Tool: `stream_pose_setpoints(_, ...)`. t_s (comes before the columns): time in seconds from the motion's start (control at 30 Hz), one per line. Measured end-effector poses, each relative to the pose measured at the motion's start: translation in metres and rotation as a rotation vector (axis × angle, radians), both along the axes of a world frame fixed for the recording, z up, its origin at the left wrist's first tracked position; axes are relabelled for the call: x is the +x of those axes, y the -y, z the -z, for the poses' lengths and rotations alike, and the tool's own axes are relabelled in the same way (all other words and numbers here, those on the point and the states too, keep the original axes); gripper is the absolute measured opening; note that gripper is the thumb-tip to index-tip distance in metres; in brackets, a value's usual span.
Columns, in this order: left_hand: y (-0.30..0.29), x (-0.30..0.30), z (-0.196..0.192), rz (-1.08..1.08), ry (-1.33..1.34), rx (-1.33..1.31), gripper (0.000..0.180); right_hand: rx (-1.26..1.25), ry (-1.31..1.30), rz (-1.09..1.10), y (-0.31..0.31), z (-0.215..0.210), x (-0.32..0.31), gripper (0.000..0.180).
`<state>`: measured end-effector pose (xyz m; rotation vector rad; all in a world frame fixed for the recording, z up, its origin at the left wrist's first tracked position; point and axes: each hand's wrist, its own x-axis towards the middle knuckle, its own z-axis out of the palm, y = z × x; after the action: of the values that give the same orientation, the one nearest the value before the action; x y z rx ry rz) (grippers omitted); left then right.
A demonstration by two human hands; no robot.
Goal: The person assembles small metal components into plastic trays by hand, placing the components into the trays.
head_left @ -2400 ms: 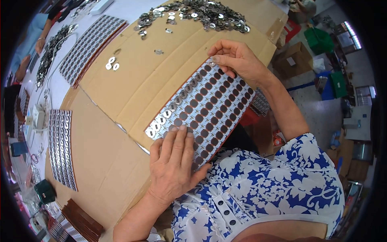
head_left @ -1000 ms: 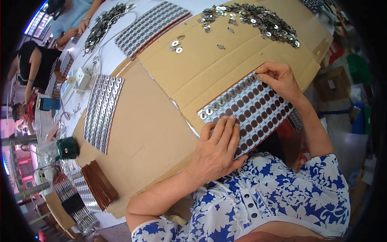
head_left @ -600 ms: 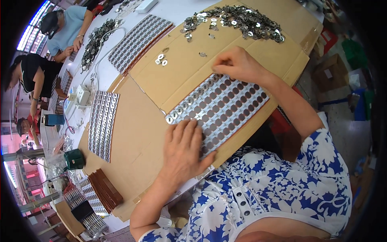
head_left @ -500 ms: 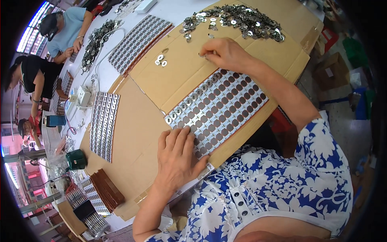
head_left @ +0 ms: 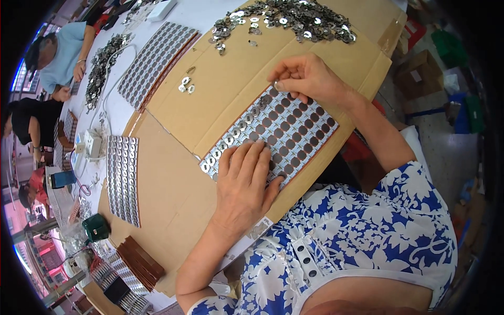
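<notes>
View from above a brown corrugated cardboard work surface (head_left: 173,194). At centre lies a rectangular brown tray of small round pockets (head_left: 294,131), partly filled with silver metal pieces along its 9 o'clock edge. The left hand (head_left: 244,184) rests flat on the tray's 7 o'clock end, fingers spread and pressing down, holding nothing. The right hand (head_left: 307,79) sits at the tray's 12 o'clock edge, thumb and forefinger pressed together on what appears to be a small silver metal washer (head_left: 275,84), though it is too small to be sure. At 12 o'clock, well apart, lies a loose heap of silver metal washers (head_left: 286,18); at 9 o'clock, a filled silver tray (head_left: 123,178)
</notes>
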<state>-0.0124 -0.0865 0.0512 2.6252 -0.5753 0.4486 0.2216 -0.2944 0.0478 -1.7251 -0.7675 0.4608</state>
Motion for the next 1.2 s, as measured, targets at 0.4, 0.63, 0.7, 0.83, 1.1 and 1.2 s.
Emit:
stream_pose_setpoints(0.4,0.030,0.033,0.021,0.102,-0.013,-0.039,0.083,-0.018,-0.162,0.181,0.002,0.008,-0.022,0.017)
stream_pose_setpoints(0.63,0.033,0.035,0.017,0.109,-0.042,-0.066,0.080,-0.050,0.104,0.180,0.003,0.019,-0.024,0.011)
stream_pose_setpoints(0.7,0.032,0.035,0.016,0.110,-0.046,-0.059,0.080,-0.040,0.060,0.190,0.002,0.014,-0.026,0.009)
stream_pose_setpoints(0.83,0.032,0.033,0.021,0.109,-0.036,-0.079,0.079,-0.099,0.579,0.121,0.006,0.012,-0.028,0.012)
stream_pose_setpoints(1.1,0.031,0.032,0.021,0.119,-0.047,-0.091,0.078,-0.237,0.266,0.139,0.011,-0.005,-0.027,0.009)
stream_pose_setpoints(1.2,0.033,0.032,0.020,0.121,-0.048,-0.090,0.078,-0.134,0.548,0.092,0.003,0.006,-0.025,0.007)
